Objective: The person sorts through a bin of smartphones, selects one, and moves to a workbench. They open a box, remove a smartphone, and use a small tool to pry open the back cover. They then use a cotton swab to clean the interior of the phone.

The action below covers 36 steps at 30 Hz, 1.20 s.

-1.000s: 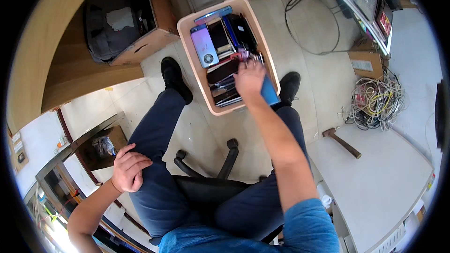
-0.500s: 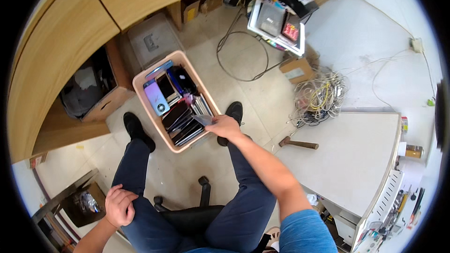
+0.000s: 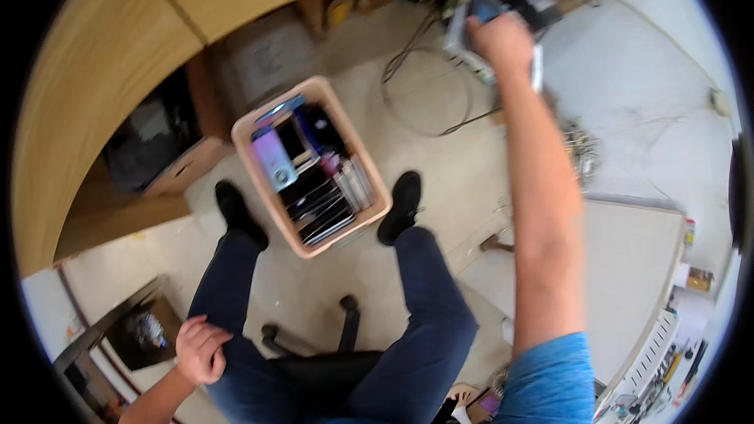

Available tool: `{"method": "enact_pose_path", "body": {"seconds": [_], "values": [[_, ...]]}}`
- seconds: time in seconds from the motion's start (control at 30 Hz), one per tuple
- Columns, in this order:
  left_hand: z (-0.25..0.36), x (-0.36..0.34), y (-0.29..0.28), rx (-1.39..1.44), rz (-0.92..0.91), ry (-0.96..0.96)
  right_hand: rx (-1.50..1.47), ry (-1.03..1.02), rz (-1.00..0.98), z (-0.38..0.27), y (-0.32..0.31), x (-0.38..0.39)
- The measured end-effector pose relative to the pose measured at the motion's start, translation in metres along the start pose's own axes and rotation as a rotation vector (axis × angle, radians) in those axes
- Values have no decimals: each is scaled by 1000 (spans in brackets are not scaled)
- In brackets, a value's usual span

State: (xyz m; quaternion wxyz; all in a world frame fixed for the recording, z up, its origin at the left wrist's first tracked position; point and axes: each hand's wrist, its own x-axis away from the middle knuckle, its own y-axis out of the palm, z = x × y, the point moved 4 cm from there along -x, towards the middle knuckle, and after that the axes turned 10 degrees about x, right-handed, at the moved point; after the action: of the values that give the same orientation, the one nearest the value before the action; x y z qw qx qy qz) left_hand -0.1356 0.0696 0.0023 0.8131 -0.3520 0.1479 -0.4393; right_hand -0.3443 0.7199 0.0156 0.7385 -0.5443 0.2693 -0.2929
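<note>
A pale tiled floor [image 3: 428, 157] lies under a pinkish bin [image 3: 383, 201], with a wooden cabinet [image 3: 118, 39] beyond it and a white table [image 3: 628, 267] to its right. Inside the bin, a purple-blue phone [image 3: 274, 159] lies back up along the left side, and dark flat gadgets [image 3: 323, 210] stand close together at the near end. Beyond the bin and to its right, the right hand [image 3: 504, 41] grips a flat blue thing [image 3: 486, 6], seemingly a phone though blur leaves that unsure, over a stack [image 3: 458, 38]. Nearer than the bin and to its left, the left hand [image 3: 201, 349] rests loosely curled on the left thigh [image 3: 247, 345]. Black shoes [image 3: 402, 208] flank the bin, and a hammer [image 3: 496, 243], partly hidden by the forearm [image 3: 547, 212], lies to its right
</note>
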Motion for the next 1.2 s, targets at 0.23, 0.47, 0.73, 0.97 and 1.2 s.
{"method": "enact_pose_path", "body": {"seconds": [0.23,0.47,0.73,0.97,1.2], "values": [[6,8,-4,2,-38,-51,305,-104,335,-31,5,23],[-8,-67,30,-26,-265,-300,-343,-346,234,-47,10,210],[-156,-224,212,37,-101,-401,-567,-200,-596,-4,73,350],[-180,-235,263,-185,-204,-388,-734,-24,-471,11,62,311],[-159,-254,273,-363,-154,-360,-735,14,-503,15,73,304]]}}
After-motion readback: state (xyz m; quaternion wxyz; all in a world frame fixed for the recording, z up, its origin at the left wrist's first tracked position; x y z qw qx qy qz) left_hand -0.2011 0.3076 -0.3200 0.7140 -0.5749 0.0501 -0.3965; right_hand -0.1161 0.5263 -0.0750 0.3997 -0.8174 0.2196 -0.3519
